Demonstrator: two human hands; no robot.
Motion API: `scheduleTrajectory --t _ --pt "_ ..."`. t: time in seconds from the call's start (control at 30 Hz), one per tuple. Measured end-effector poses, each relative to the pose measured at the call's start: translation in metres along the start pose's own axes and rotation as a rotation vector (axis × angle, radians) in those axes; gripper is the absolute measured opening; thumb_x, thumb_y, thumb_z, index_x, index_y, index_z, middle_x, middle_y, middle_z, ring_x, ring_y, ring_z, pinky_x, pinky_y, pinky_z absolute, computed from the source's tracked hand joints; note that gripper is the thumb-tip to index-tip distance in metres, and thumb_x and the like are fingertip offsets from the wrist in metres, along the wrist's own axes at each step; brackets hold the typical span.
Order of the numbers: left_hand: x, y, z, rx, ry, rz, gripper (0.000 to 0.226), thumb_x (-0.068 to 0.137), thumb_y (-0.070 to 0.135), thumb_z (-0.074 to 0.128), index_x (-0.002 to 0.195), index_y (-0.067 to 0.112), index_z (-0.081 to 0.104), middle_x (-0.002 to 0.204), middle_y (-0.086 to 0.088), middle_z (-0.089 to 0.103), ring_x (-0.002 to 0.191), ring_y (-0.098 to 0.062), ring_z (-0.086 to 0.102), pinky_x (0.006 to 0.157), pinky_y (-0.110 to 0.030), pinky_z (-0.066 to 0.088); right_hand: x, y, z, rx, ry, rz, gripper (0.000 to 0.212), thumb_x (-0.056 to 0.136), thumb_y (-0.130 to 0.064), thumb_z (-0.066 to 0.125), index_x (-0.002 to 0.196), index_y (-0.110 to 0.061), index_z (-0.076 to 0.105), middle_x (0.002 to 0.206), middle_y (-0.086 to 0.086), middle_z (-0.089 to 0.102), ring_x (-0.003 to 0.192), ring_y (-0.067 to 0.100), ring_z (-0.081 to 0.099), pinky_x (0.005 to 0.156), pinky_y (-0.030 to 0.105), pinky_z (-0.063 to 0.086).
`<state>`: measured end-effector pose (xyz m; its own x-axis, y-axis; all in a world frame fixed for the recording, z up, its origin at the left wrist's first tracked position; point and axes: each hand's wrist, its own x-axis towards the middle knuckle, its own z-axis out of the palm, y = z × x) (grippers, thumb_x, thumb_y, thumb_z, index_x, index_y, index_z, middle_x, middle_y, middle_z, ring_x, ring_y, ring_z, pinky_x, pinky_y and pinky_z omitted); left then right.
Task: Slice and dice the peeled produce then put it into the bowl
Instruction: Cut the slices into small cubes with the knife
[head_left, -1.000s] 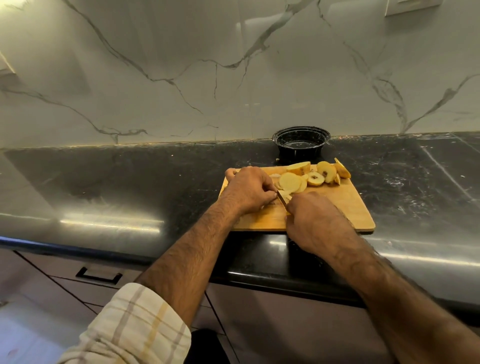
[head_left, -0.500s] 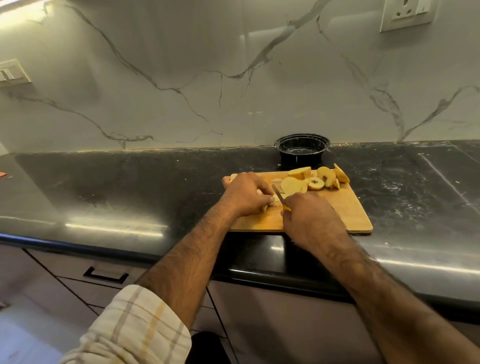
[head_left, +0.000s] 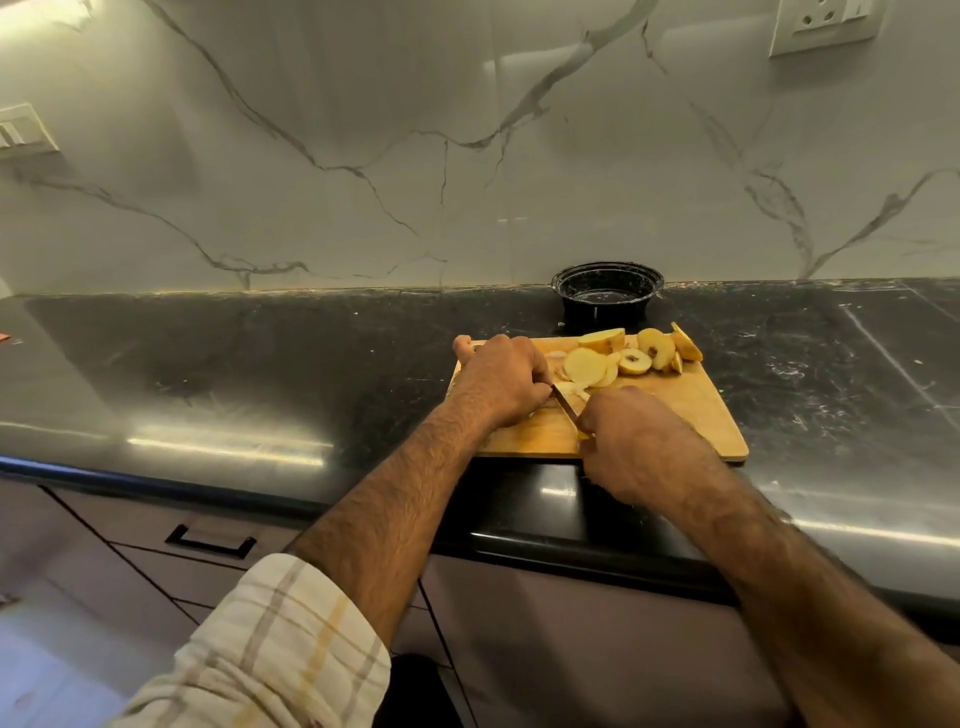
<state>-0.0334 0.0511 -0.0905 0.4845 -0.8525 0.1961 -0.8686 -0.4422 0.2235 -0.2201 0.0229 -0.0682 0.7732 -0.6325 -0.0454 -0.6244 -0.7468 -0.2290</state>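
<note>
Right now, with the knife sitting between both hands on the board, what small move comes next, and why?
Probably press the knife down through the piece under the left hand. The right hand grips its handle, cut slices lie beyond on the cutting board, and the black bowl looks empty.

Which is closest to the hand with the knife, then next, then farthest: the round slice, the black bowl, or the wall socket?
From the right hand:
1. Round slice, just beyond the hand on the cutting board.
2. Black bowl, behind the board, by the wall.
3. Wall socket, high up on the right of the wall.
</note>
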Motion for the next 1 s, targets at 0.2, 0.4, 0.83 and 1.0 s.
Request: scheduleTrajectory --t 0.2,0.4,0.83,1.0 --pt "0.002 -0.005 -0.006 -0.137 0.019 0.04 0.016 0.099 0.037 0.068 0.108 0.032 0.08 0.12 0.015 0.073 0.132 -0.015 0.051 0.121 -0.064 0.012 -0.024 0.03 -0.007 0.062 0.166 0.062 0.021 0.095 -0.032 0.065 0.113 -0.025 0.072 0.098 -0.002 0.064 0.086 0.018 0.06 0.07 0.031 0.052" --pt "0.005 -0.01 -0.001 -0.308 -0.055 0.012 0.03 0.104 0.025 0.061 0.132 0.028 0.07 0.137 0.005 0.067 0.126 -0.015 0.059 0.117 -0.049 0.042 -0.022 0.017 0.001 0.115 0.113 0.045 0.028 0.099 -0.035 0.06 0.125 -0.028 0.068 0.108 -0.002 0.061 0.091 0.016 0.057 0.075 0.031 0.051" --pt "0.024 -0.012 0.011 -0.333 -0.092 0.132 0.011 0.088 0.041 0.081 0.099 0.039 0.081 0.113 0.021 0.07 0.119 -0.008 0.057 0.113 -0.059 0.041 -0.012 0.016 -0.003 0.07 0.104 0.095 0.025 0.104 -0.036 0.054 0.124 -0.027 0.066 0.111 0.0 0.061 0.093 0.017 0.055 0.078 0.032 0.051" --pt "0.024 -0.005 0.012 -0.181 -0.006 0.175 0.013 0.088 0.046 0.08 0.094 0.034 0.083 0.1 0.022 0.064 0.11 -0.008 0.045 0.109 -0.054 0.03 -0.012 0.014 0.002 0.022 0.065 0.081 0.02 0.103 -0.035 0.053 0.111 -0.026 0.068 0.105 0.001 0.059 0.092 0.018 0.056 0.077 0.034 0.051"
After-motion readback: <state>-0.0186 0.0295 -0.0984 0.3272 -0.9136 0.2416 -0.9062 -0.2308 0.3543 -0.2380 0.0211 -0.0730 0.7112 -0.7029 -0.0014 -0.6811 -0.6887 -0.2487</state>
